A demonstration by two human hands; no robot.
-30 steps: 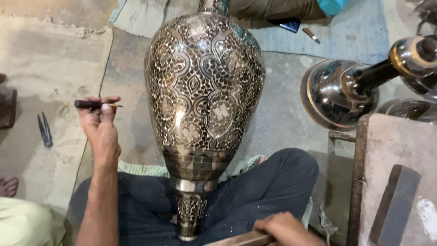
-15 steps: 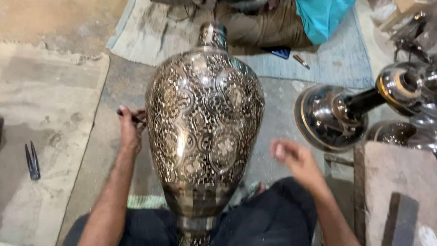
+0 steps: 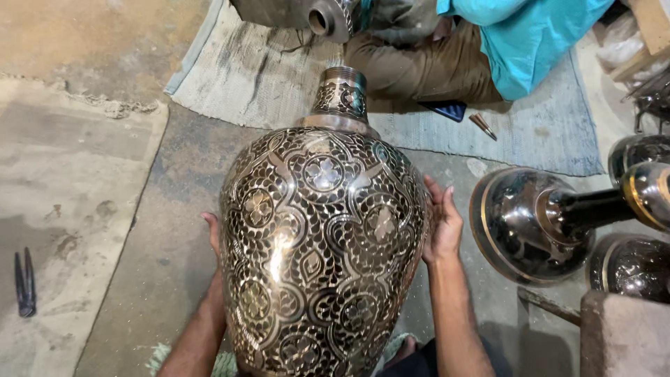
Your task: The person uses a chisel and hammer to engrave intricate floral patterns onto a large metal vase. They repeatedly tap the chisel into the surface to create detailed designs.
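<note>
Right hand [image 3: 441, 227]: fingers straight and together, palm flat against the engraved metal vase [image 3: 321, 251].
Left hand [image 3: 213, 237]: mostly hidden behind the vase; its grip cannot be told.
Vase: lying between both hands above the floor [image 3: 84, 174].
Nearby: dark metal vessels [image 3: 530, 223] at right.

Your left hand [image 3: 211, 234] sits mostly hidden behind the engraved vase [image 3: 322, 244]; only the fingertips show. The vase's near end runs off the bottom edge. Far side, a seated person [image 3: 447, 49] is cut at the top. At right, dark metal vessels [image 3: 628, 216] cut off.
</note>
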